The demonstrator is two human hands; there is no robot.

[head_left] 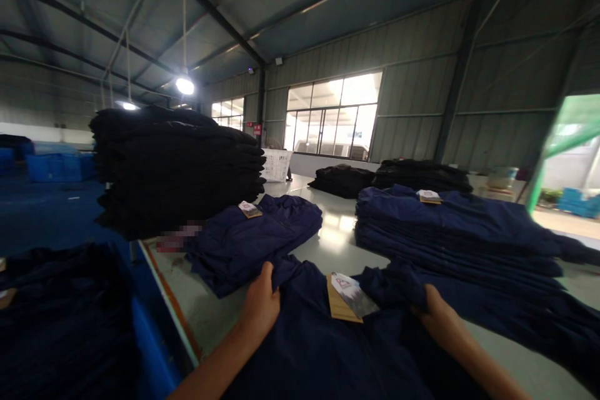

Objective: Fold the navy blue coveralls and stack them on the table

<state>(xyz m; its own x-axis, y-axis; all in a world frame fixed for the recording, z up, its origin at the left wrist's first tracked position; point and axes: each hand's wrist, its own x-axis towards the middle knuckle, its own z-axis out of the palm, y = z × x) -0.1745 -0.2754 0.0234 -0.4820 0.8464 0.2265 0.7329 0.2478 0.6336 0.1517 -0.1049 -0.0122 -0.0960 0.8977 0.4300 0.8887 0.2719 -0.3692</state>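
A navy garment (328,350) with a white and tan tag (349,297) spreads before me at the table's near edge. My left hand (262,297) is closed on its left shoulder, thumb on top. On the other side, my right hand (435,312) grips the right shoulder, its fingers partly hidden by the cloth. Just beyond my left hand lies a small pile of folded navy garments (262,231) with a tag on top. A taller navy stack (445,225), also tagged, stands to the right.
A tall black garment stack (178,169) rises at the left of the table (340,244). Lower black stacks (342,180) sit farther back, near a white basket (276,164). At the lower left, a blue bin (150,344) stands beside dark clothing.
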